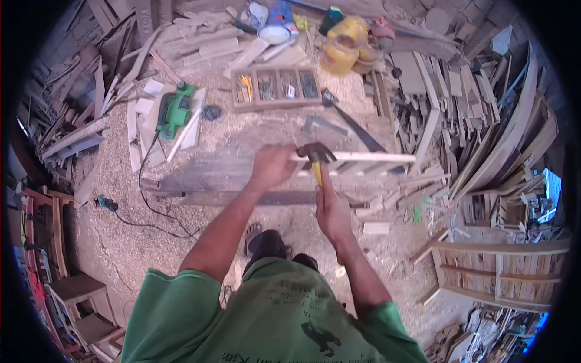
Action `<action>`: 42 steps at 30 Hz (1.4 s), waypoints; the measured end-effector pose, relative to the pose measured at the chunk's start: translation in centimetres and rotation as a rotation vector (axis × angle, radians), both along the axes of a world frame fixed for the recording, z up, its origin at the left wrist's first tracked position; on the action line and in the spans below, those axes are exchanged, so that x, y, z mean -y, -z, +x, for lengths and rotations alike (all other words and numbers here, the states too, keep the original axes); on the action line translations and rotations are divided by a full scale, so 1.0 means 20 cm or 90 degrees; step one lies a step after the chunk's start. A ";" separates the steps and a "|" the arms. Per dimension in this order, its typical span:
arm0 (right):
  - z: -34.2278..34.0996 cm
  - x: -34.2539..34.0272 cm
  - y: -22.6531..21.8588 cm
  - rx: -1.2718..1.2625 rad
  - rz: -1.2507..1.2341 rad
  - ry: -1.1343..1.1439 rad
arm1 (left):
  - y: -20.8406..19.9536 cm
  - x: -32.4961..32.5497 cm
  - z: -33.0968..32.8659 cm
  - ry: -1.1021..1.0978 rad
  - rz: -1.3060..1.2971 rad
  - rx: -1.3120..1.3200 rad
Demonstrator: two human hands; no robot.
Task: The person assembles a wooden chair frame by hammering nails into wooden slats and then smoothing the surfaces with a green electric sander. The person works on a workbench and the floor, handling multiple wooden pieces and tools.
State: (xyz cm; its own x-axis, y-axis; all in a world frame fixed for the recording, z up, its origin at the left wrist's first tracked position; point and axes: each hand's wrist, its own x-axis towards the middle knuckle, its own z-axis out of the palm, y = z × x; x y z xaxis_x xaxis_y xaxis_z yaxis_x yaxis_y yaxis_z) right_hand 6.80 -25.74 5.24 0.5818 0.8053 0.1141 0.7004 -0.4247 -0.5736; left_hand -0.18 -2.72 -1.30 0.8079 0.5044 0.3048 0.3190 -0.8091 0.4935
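My right hand (333,212) is wrapped round the yellow handle of a claw hammer (316,173). The hammer's dark head is over the left end of a narrow, slatted wooden frame (372,158), which lies along the workbench (212,158). At that same end, my left hand (273,164) is closed on the frame, its fingers curled and slightly blurred. Whether a nail is between those fingers cannot be made out. Behind the frame lie a hand saw (357,126) and a greyish metal tool (324,125).
A divided wooden box (277,89) of nails and pencils sits beyond my hands. On the left is a green electric planer (177,112), its cord trailing to the floor. Yellow containers (346,48) stand at the back. Scrap wood (448,85) is piled right; a wooden frame (502,273) lies lower right.
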 end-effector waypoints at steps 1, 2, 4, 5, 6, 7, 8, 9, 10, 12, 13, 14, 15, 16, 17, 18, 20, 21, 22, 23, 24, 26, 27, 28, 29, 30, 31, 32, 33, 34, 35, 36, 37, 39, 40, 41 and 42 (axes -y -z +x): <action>0.00 -0.01 -0.02 -0.051 0.022 0.004 | -0.03 -0.02 0.01 -0.008 -0.004 -0.031; 0.02 -0.05 -0.03 -0.016 0.101 -0.001 | -0.05 -0.04 0.03 -0.016 -0.008 -0.061; -0.01 -0.05 -0.03 0.074 0.185 0.002 | -0.05 -0.06 0.01 -0.021 -0.022 -0.119; -0.01 -0.06 -0.03 0.116 0.235 -0.006 | -0.02 -0.06 0.01 -0.009 -0.018 -0.079; 0.02 -0.05 0.05 0.138 0.175 0.001 | -0.02 -0.07 0.01 0.003 -0.006 -0.041; 0.06 -0.02 0.14 0.154 0.117 0.008 | -0.04 -0.04 0.04 -0.016 0.001 -0.030; 0.09 -0.02 0.16 0.070 0.063 0.019 | 0.01 -0.07 0.03 0.006 0.011 0.023; 0.12 -0.03 0.18 -0.006 -0.004 0.044 | -0.04 -0.06 0.04 0.013 -0.014 -0.024; 0.14 -0.10 0.16 -0.070 0.049 0.062 | -0.06 -0.03 0.05 0.020 -0.011 -0.020; 0.22 -0.15 0.13 -0.189 0.135 0.128 | -0.04 -0.03 0.03 0.017 -0.011 0.020; 0.27 -0.18 0.15 -0.198 0.125 0.150 | -0.03 -0.03 0.03 0.032 -0.014 0.042; 0.31 -0.23 0.15 -0.213 0.117 0.182 | -0.08 -0.01 0.02 0.046 -0.056 -0.011; 0.36 -0.27 0.17 -0.222 0.111 0.214 | -0.16 -0.02 0.02 0.061 -0.094 -0.059; 0.42 -0.29 0.20 -0.220 0.104 0.230 | -0.23 -0.08 0.07 0.085 -0.172 -0.103; 0.47 -0.31 0.24 -0.268 0.121 0.248 | -0.29 -0.13 0.11 0.104 -0.249 -0.151; 0.49 -0.30 0.28 -0.318 0.128 0.270 | -0.29 -0.19 0.16 0.124 -0.336 -0.209; 0.50 -0.31 0.27 -0.390 0.100 0.317 | -0.19 -0.40 0.34 0.097 -0.338 -0.167; 0.52 -0.32 0.24 -0.344 0.068 0.303 | -0.11 -0.53 0.48 0.083 -0.339 -0.144; 0.55 -0.34 0.21 -0.299 0.036 0.284 | -0.02 -0.65 0.62 0.057 -0.222 -0.089; 0.57 -0.35 0.17 -0.256 0.001 0.262 | 0.07 -0.77 0.75 0.030 -0.108 -0.030; 0.59 -0.36 0.14 -0.278 -0.007 0.278 | 0.14 -0.89 0.93 0.058 -0.026 -0.055; 0.59 -0.32 0.23 -0.255 -0.052 0.254 | 0.34 -1.16 1.24 0.153 0.221 -0.145; 0.58 -0.31 0.25 -0.264 -0.060 0.263 | 0.35 -1.15 1.38 0.142 0.260 -0.102; 0.57 -0.31 0.24 -0.295 -0.032 0.273 | 0.40 -1.20 1.45 0.162 0.322 -0.063; 0.58 -0.31 0.23 -0.316 -0.006 0.297 | 0.44 -1.23 1.53 0.170 0.415 -0.149; 0.61 -0.32 0.19 -0.343 -0.051 0.281 | 0.60 -1.30 1.55 0.083 0.505 -0.244; 0.63 -0.31 0.14 -0.379 -0.095 0.280 | 0.67 -1.35 1.60 0.108 0.473 -0.205; 0.64 -0.31 0.11 -0.361 -0.070 0.284 | 0.72 -1.40 1.64 0.129 0.440 -0.168; 0.67 -0.30 0.10 -0.341 -0.043 0.263 | 0.77 -1.48 1.65 0.138 0.410 -0.134; 0.65 -0.27 0.12 -0.341 -0.006 0.283 | 0.71 -1.39 1.68 0.124 0.328 -0.230; 0.59 -0.25 0.15 -0.335 0.044 0.286 | 0.63 -1.32 1.67 0.127 0.286 -0.249; 0.55 -0.23 0.17 -0.325 0.048 0.298 | 0.58 -1.28 1.65 0.120 0.246 -0.274; 0.52 -0.21 0.17 -0.328 0.049 0.305 | 0.61 -1.31 1.64 0.165 0.155 -0.218; 0.55 -0.33 0.16 -0.376 0.053 0.317 | 0.67 -1.53 1.69 0.251 -0.030 -0.154; 0.53 -0.34 0.21 -0.377 0.059 0.315 | 0.66 -1.55 1.71 0.256 -0.073 -0.161; 0.52 -0.34 0.22 -0.373 0.060 0.323 | 0.65 -1.56 1.71 0.258 -0.118 -0.168; 0.51 -0.34 0.23 -0.366 0.063 0.326 | 0.63 -1.56 1.72 0.256 -0.160 -0.173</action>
State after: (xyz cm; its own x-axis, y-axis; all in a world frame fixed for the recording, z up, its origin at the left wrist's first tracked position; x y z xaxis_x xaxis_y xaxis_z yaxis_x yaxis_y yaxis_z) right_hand 17.01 -18.97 0.64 0.8685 0.4212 -0.2612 0.0108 -0.5429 -0.8397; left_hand 34.20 28.47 -13.84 0.9849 0.1700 -0.0321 0.1519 -0.7614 0.6302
